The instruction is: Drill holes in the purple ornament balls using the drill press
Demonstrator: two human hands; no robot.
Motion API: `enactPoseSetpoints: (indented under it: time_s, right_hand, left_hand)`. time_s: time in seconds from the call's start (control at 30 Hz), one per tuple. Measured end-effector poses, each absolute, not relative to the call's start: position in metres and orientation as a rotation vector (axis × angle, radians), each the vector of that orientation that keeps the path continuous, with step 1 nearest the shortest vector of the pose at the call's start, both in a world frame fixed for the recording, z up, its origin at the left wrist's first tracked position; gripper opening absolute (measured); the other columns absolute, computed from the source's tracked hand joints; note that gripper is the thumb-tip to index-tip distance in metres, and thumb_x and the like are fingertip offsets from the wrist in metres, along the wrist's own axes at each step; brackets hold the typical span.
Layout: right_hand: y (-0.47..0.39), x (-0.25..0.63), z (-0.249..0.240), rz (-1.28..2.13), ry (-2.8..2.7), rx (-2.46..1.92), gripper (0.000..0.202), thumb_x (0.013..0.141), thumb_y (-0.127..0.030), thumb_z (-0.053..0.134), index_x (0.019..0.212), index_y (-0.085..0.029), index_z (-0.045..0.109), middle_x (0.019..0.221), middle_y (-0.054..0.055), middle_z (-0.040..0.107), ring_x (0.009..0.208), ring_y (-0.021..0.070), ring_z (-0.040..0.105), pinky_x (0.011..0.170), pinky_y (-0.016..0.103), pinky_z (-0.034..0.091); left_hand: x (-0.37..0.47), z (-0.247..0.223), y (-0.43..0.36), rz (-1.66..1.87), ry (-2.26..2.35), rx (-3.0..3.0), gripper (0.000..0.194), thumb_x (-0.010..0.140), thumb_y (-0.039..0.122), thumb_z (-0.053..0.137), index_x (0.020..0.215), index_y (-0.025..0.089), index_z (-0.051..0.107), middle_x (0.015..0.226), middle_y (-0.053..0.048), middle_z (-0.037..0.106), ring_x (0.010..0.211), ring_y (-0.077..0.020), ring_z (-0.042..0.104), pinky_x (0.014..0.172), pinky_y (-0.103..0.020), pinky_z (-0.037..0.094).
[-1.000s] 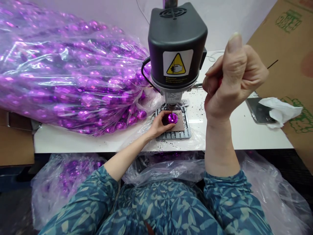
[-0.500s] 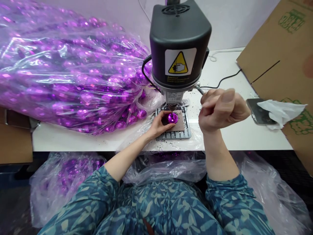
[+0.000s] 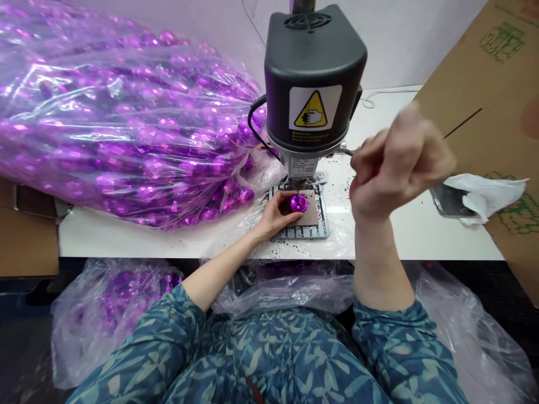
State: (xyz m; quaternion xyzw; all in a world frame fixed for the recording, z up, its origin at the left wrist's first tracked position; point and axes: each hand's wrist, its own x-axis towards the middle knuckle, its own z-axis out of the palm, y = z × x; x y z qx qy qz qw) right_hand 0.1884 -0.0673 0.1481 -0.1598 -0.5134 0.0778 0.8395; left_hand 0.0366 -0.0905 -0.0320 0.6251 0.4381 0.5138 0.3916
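Observation:
A shiny purple faceted ball (image 3: 298,203) rests on a brown board (image 3: 310,216) beneath the spindle of a black drill press (image 3: 315,62). My left hand (image 3: 275,216) grips the ball between thumb and fingers from its left side. The board lies on the grey slotted base plate (image 3: 324,227). Raised to the right of the press, my right hand (image 3: 396,163) is closed round the end of the drill press lever (image 3: 346,151); the hand is slightly blurred and covers most of the lever.
A big clear bag of purple balls (image 3: 138,129) fills the table's left side. To the right are a phone (image 3: 452,201) under a white tissue (image 3: 484,193) and a cardboard box (image 3: 492,112). Dark shavings surround the base. Another plastic bag (image 3: 113,314) hangs below the table edge.
My right hand has risen and shifted right with the lever, away from the table. My left hand keeps the ball in the same place. The camera view has shifted slightly.

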Motion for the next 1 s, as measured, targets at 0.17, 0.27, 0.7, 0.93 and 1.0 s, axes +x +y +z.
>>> enactPoseSetpoints:
  time_s: [0.17,0.27,0.7,0.93,1.0]
  right_hand:
    - [-0.057,0.188,0.190,0.487,-1.122,-0.352,0.049,0.079,-0.055,0.073,0.053,-0.017,0.056,0.041,-0.007,0.040,0.032,0.0037,0.031,0.037,0.027,0.017]
    - [-0.055,0.188,0.191,0.452,-1.134,-0.378,0.056,0.078,-0.067,0.067,0.054,-0.018,0.057,0.043,-0.007,0.042,0.034,0.0024,0.032,0.039,0.027,0.019]
    - [-0.051,0.190,0.185,0.387,-1.113,-0.368,0.048,0.083,-0.049,0.069,0.053,-0.015,0.057,0.040,-0.009,0.041,0.032,-0.0008,0.034,0.038,0.020,0.021]
    - [-0.054,0.189,0.183,0.365,-1.117,-0.413,0.050,0.082,-0.054,0.067,0.053,-0.015,0.056,0.041,-0.010,0.042,0.033,-0.0024,0.035,0.039,0.018,0.024]
    - [-0.055,0.189,0.183,0.361,-1.124,-0.410,0.049,0.083,-0.053,0.066,0.054,-0.015,0.056,0.041,-0.009,0.044,0.034,-0.0021,0.036,0.039,0.018,0.026]
  left_hand:
    - [0.013,0.006,-0.141,1.063,1.312,1.921,0.050,0.079,0.051,0.086,0.109,0.018,0.063,0.105,-0.008,0.072,0.095,-0.0233,0.069,0.085,-0.039,0.059]
    - [-0.013,0.032,-0.166,0.452,1.051,2.231,0.051,0.080,0.061,0.084,0.105,0.020,0.067,0.098,-0.005,0.073,0.093,-0.0254,0.070,0.082,-0.040,0.059]
    - [-0.067,0.056,-0.042,-0.435,1.666,2.697,0.040,0.088,0.002,0.052,0.124,0.008,0.068,0.123,-0.021,0.070,0.126,-0.0345,0.063,0.108,-0.042,0.050]
    - [-0.058,0.060,-0.048,-0.300,1.762,2.593,0.034,0.106,0.034,0.051,0.112,0.007,0.070,0.125,-0.023,0.065,0.107,-0.0313,0.067,0.095,-0.039,0.053]
    - [-0.057,0.056,-0.040,-0.142,1.892,2.492,0.041,0.109,0.032,0.040,0.123,0.004,0.067,0.129,-0.026,0.064,0.110,-0.0317,0.067,0.100,-0.040,0.051]
